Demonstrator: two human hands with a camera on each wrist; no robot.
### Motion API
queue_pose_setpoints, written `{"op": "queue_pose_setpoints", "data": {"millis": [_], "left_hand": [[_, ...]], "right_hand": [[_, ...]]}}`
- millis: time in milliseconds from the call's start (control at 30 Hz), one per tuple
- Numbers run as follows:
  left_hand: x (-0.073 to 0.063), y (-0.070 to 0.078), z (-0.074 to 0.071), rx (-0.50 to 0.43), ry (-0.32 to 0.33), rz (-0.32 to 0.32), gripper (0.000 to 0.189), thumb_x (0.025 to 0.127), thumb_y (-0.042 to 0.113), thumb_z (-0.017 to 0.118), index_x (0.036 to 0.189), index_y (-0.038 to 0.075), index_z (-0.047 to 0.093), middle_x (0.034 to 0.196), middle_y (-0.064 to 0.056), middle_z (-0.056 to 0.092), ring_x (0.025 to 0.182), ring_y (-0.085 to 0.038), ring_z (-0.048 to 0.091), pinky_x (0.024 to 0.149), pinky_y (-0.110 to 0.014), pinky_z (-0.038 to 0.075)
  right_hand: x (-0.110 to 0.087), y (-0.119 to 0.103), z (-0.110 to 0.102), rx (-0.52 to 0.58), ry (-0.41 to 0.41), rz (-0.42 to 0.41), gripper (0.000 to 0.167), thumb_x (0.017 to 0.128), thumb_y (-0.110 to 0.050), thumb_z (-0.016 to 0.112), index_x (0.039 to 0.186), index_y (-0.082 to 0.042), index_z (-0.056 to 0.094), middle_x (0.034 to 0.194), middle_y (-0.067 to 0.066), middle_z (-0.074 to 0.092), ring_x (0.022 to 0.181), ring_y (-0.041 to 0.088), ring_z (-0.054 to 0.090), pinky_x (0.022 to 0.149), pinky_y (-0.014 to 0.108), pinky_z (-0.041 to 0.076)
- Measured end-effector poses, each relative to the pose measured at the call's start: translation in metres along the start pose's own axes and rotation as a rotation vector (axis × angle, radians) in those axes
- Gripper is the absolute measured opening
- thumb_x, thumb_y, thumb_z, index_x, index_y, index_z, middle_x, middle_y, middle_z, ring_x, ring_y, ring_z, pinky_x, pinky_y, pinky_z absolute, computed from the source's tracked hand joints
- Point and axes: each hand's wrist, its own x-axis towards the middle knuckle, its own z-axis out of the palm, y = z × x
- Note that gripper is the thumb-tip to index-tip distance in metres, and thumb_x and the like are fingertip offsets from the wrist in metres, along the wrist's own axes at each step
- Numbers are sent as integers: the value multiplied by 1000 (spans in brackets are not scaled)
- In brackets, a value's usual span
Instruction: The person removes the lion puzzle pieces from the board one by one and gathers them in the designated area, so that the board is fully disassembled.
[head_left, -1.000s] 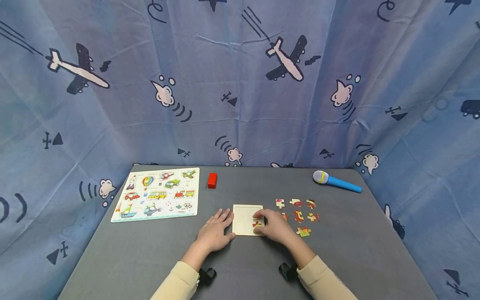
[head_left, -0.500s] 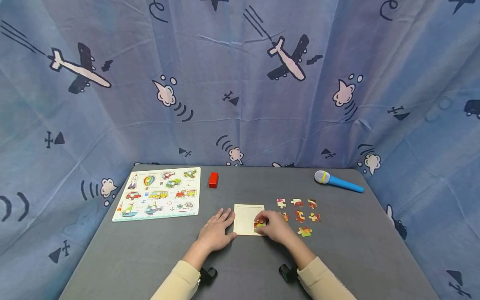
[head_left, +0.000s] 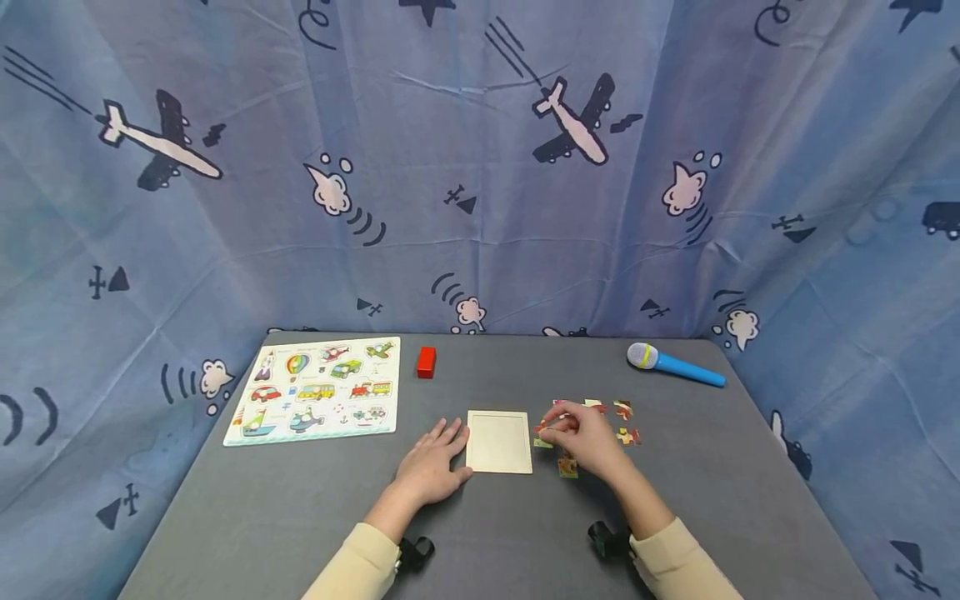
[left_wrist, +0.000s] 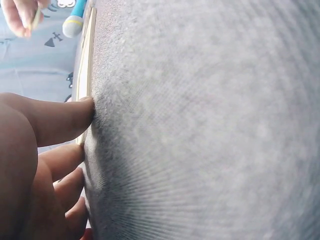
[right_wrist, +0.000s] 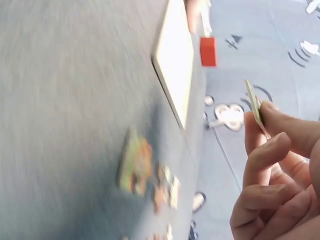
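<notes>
My left hand (head_left: 431, 467) rests on the table with fingers spread, thumb and fingertips at the left edge of a pale wooden puzzle tray (head_left: 498, 442). In the left wrist view the thumb (left_wrist: 65, 117) presses against that tray's side. My right hand (head_left: 591, 439) is raised right of the tray, pinching a thin jigsaw piece (right_wrist: 254, 106) between thumb and fingers. The piece is seen edge-on in the right wrist view; a bit of green shows in the head view. Below this hand lies another jigsaw piece (head_left: 567, 466). The tray's recess shows bare wood.
Several loose jigsaw pieces (head_left: 623, 409) lie right of the tray, some hidden by the right hand. A picture board of vehicles (head_left: 311, 392) lies at the left, a red block (head_left: 426, 362) behind the tray, and a toy microphone (head_left: 675, 365) at the back right.
My right hand has lifted off the tray's lower right corner and moved right with the jigsaw piece, leaving that corner bare. The left hand has stayed in place.
</notes>
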Motion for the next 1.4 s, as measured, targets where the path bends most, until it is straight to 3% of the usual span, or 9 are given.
{"op": "queue_pose_setpoints", "data": {"millis": [167, 400, 633, 1100, 1400], "left_hand": [[1, -1, 1, 5, 6, 1, 69, 94, 37, 69, 154, 13, 45, 163, -6, 37, 154, -32, 26, 124, -50, 26], [2, -1, -1, 7, -1, 1, 69, 95, 38, 68, 154, 14, 44, 163, -6, 36, 154, -32, 25, 124, -50, 25], [0, 0, -1, 5, -3, -6, 69, 94, 38, 68, 154, 13, 44, 163, -6, 36, 154, -31, 25, 124, -50, 25], [-1, -1, -1, 5, -2, -3, 68, 95, 38, 68, 154, 13, 44, 163, -6, 35, 154, -31, 25, 124, -50, 26], [2, -2, 0, 23, -1, 4, 69, 95, 38, 68, 155, 15, 44, 164, -5, 35, 154, -31, 25, 123, -51, 28]], "right_hand": [[-9, 9, -28, -18, 24, -44, 22, 90, -20, 77, 107, -7, 72, 86, 4, 75, 71, 27, 65, 57, 27, 50], [-24, 28, -59, -45, 34, -12, 24, 93, -20, 74, 111, -4, 71, 90, 8, 75, 76, 27, 68, 57, 30, 55], [-36, 50, -80, -93, 47, 21, 28, 94, -21, 74, 113, -2, 70, 90, 7, 74, 71, 24, 64, 57, 27, 51], [-43, 92, -93, -136, 1, 121, 27, 92, -16, 73, 112, 2, 69, 84, 8, 74, 66, 17, 62, 56, 28, 51], [-41, 107, -91, -356, 59, 88, 22, 89, -25, 78, 99, -6, 73, 77, -3, 68, 68, 11, 56, 62, 29, 44]]}}
